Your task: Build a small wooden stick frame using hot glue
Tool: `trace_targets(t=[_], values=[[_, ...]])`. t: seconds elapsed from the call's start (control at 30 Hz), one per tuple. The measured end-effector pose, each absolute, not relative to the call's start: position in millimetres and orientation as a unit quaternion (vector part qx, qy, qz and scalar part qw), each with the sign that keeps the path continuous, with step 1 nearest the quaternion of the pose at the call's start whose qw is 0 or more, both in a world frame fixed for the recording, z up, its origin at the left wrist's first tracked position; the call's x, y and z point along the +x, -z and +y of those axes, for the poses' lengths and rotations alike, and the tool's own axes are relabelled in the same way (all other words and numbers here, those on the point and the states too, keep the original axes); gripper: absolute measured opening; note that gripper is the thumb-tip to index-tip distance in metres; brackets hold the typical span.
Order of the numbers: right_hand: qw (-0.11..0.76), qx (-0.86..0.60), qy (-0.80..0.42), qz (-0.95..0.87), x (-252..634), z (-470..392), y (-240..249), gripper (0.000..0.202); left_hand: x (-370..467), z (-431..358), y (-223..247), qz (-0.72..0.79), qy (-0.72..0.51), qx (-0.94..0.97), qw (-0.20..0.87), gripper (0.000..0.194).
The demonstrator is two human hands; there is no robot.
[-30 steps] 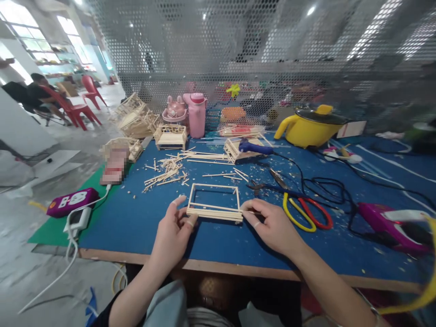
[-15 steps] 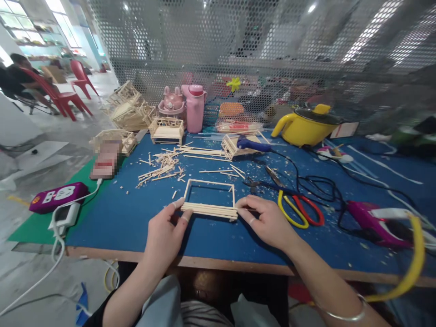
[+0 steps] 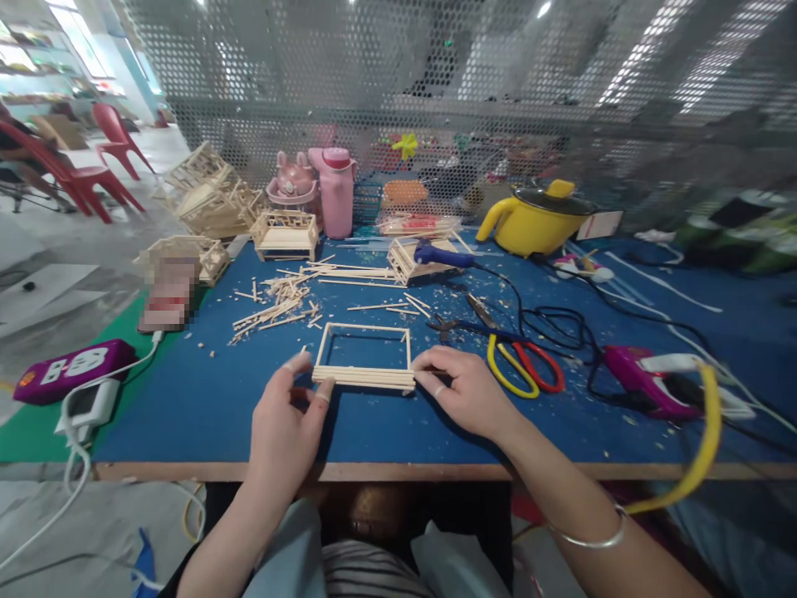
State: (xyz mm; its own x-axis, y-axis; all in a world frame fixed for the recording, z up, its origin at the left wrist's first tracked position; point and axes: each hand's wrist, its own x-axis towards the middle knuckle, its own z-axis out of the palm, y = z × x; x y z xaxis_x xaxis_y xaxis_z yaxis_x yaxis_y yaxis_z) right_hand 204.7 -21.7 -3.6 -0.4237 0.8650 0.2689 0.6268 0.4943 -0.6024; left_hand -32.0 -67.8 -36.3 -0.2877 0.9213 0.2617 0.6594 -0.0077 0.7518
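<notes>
A small rectangular frame of thin wooden sticks [image 3: 364,376] lies on the blue tabletop in front of me, several sticks side by side along its near edge. At its left end is my left hand [image 3: 290,407], the thumb touching the near left corner and the index finger lifted a little away from it. My right hand [image 3: 461,386] pinches the near right corner between thumb and fingers. Loose sticks and offcuts [image 3: 283,303] lie behind the frame to the left.
Pliers [image 3: 445,328] and yellow-and-red-handled scissors [image 3: 514,374] lie right of my right hand. Behind stand a blue glue gun [image 3: 445,256], stick models [image 3: 285,237], a pink bottle [image 3: 337,195] and a yellow pot [image 3: 535,224]. A phone [image 3: 168,291] is at the left.
The whole view has shifted, so things sit further left. My left index finger has come off the frame's left corner; my right hand still grips the right end.
</notes>
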Motion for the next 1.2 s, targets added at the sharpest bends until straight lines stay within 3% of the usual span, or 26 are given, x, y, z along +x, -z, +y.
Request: trace_targets(t=[0.1,0.17,0.3,0.47,0.63,0.83,0.93,1.07,1.2], values=[[0.287,-0.45,-0.206,-0.82,204.6,-21.4,4.9,0.014,-11.9,-74.2,29.7,0.596,-0.401,0.694,-0.037,0.066],[0.288,-0.449,-0.201,-0.821,204.4,-21.6,5.6,0.013,4.2,-74.5,28.6,0.507,-0.322,0.795,-0.087,0.054],[0.292,-0.45,-0.19,-0.822,202.4,-23.6,5.1,0.015,23.3,-67.6,35.9,0.466,-0.208,0.853,-0.107,0.042],[0.294,-0.448,-0.171,-0.826,207.1,-28.2,2.9,0.018,22.1,-63.7,40.0,0.469,-0.184,0.856,-0.119,0.042],[0.358,-0.51,-0.096,-0.777,220.7,-40.9,5.5,0.047,22.3,-63.8,36.5,0.467,-0.186,0.857,-0.115,0.041],[0.356,-0.583,-0.034,-0.73,237.3,-52.0,11.5,0.011,24.4,-62.5,37.2,0.467,-0.2,0.854,-0.115,0.041],[0.291,-0.632,0.029,-0.717,254.5,-38.9,13.7,0.025,25.3,-62.7,37.6,0.467,-0.21,0.851,-0.114,0.04],[0.096,-0.656,0.054,-0.746,272.1,-12.6,13.8,0.076,25.9,-62.7,37.8,0.467,-0.215,0.85,-0.113,0.04],[0.005,-0.652,0.041,-0.757,271.4,1.1,5.1,0.079,25.7,-62.4,38.1,0.464,-0.215,0.852,-0.113,0.04]])
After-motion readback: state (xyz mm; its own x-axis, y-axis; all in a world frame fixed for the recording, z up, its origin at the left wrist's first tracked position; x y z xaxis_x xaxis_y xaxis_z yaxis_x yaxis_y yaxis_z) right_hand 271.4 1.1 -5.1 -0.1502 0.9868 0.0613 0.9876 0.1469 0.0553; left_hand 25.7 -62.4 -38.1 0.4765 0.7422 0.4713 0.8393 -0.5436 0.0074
